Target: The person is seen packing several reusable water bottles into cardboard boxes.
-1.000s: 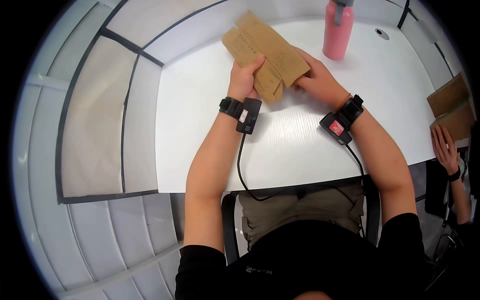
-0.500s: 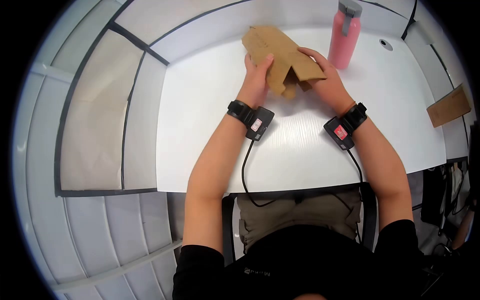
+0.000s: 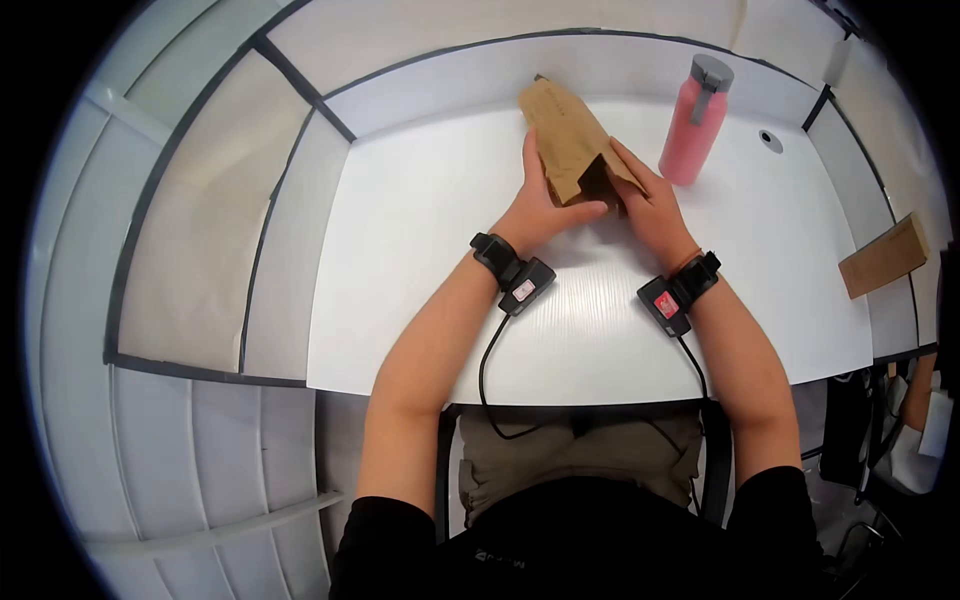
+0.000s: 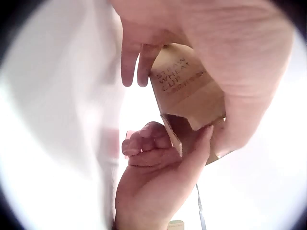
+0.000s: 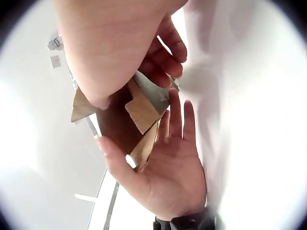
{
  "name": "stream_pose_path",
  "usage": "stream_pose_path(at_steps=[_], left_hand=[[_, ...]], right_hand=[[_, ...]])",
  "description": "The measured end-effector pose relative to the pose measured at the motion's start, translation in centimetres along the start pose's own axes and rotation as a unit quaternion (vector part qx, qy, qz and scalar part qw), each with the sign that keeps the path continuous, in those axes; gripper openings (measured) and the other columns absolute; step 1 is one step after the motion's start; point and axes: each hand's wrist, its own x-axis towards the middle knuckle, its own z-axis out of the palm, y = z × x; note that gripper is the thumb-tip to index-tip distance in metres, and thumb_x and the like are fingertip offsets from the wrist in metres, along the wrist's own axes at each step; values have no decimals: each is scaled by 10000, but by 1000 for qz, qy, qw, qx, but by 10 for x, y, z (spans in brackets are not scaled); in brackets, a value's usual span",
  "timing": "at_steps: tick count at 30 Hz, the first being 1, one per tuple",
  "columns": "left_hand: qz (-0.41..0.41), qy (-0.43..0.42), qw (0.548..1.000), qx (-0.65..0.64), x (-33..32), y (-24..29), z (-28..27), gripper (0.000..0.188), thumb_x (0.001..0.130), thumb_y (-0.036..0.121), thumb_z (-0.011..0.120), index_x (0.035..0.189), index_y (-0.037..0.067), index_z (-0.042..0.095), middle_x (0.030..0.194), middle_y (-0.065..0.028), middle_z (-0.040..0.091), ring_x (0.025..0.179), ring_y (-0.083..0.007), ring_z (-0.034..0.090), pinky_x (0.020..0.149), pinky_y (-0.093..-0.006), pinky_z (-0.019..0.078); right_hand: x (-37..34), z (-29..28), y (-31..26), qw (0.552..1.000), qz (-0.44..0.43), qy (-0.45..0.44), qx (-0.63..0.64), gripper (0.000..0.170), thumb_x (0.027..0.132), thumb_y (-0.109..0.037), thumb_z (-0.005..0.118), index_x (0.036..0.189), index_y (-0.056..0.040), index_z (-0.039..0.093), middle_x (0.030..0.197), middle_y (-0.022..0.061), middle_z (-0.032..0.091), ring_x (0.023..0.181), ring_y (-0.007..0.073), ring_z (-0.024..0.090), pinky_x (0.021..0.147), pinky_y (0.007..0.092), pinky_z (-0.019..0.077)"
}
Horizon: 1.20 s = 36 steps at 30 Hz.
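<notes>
Both hands hold a brown cardboard box (image 3: 566,130) above the white table, its open end toward the person. In the left wrist view the box (image 4: 180,91) bears the printed words "STRAW WHEAT CUP". My left hand (image 3: 535,208) lies along the box's left side, its thumb reaching across the open end. From the right, my right hand (image 3: 652,208) grips the box, fingers on its side and thumb at the opening. Loose flaps (image 5: 143,112) stand out around the dark mouth of the box in the right wrist view.
A pink bottle (image 3: 692,130) with a grey lid stands right of the box. Another brown box (image 3: 885,257) is at the table's right edge. White panels (image 3: 440,85) enclose the back and sides. Cables run from both wrist cameras toward the lap.
The box has turned so its open end faces the person. My left thumb has moved from the box's face to its opening. Another person's hand has left the box at the far right.
</notes>
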Motion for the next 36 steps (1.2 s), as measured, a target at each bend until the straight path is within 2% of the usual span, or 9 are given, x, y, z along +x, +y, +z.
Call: stream_pose_path(at_steps=[3, 9, 12, 18, 19, 22, 23, 30, 36], left_hand=[[-8, 22, 1000, -12, 1, 3, -2, 1108, 899, 181, 737, 1603, 139, -118, 1624, -159, 235, 1441, -292, 362, 1109, -421, 419], [-5, 47, 998, -48, 7, 0, -9, 965, 918, 75, 678, 1615, 125, 12, 1627, -141, 219, 1384, -285, 436, 1073, -410, 459], [1, 58, 998, -20, 11, -5, -8, 999, 877, 67, 730, 1610, 111, 53, 1624, -171, 167, 1298, -296, 520, 1020, -404, 493], [127, 136, 960, 212, 8, -19, -4, 925, 831, -20, 704, 1601, 122, 210, 1539, -108, 319, 1217, -241, 524, 1001, -350, 497], [144, 136, 954, 227, 5, -9, -6, 912, 815, -31, 703, 1591, 123, 249, 1532, -107, 320, 1155, -228, 539, 971, -339, 505], [170, 172, 941, 237, 0, 7, 0, 775, 759, -84, 672, 1482, 112, 474, 1485, -100, 383, 889, -157, 562, 843, -296, 518], [175, 177, 936, 249, -1, 7, 1, 738, 757, -92, 662, 1452, 107, 515, 1466, -96, 405, 853, -145, 560, 823, -285, 520], [140, 129, 963, 188, 1, 2, 2, 646, 739, -132, 581, 1348, 79, 627, 1379, -76, 495, 777, -115, 557, 750, -233, 543], [69, 74, 983, 151, -2, 8, 6, 648, 802, -44, 645, 1423, 89, 513, 1394, -89, 409, 990, -142, 537, 861, -300, 545]], right_hand=[[0, -3, 0, 998, -30, -2, -57, 486, 1010, -237, 585, 1474, -114, 513, 922, 113, 699, 756, 142, 612, 732, 306, 517], [2, -7, -8, 975, -73, 36, -208, 365, 1027, -344, 529, 1107, -36, 707, 782, 192, 663, 708, 339, 638, 678, 384, 501], [-1, 2, -11, 968, -114, 72, -210, 353, 1025, -330, 534, 969, -15, 684, 772, 201, 649, 713, 394, 615, 674, 419, 493], [-8, 5, -20, 976, -74, -13, -205, 288, 999, -268, 550, 994, -7, 672, 829, 208, 663, 741, 392, 621, 691, 415, 501], [-5, 3, -16, 973, -90, -65, -202, 308, 965, -235, 572, 1165, -14, 650, 864, 190, 671, 721, 335, 634, 688, 382, 506], [-8, 7, -20, 988, -84, -35, -121, 523, 927, -185, 605, 1420, -39, 506, 870, 139, 672, 678, 246, 630, 673, 346, 505], [-8, 7, -16, 992, -97, -23, -79, 743, 903, -144, 622, 1570, -69, 301, 864, 91, 657, 663, 168, 610, 657, 315, 500], [-9, 6, -19, 994, -79, -58, -56, 599, 983, -126, 529, 1551, -81, 343, 791, 94, 646, 653, 141, 609, 628, 301, 505], [-7, 4, -9, 999, 17, -23, 28, 369, 1054, -229, 463, 1341, -30, 581, 864, 82, 683, 701, 142, 643, 613, 307, 538]])
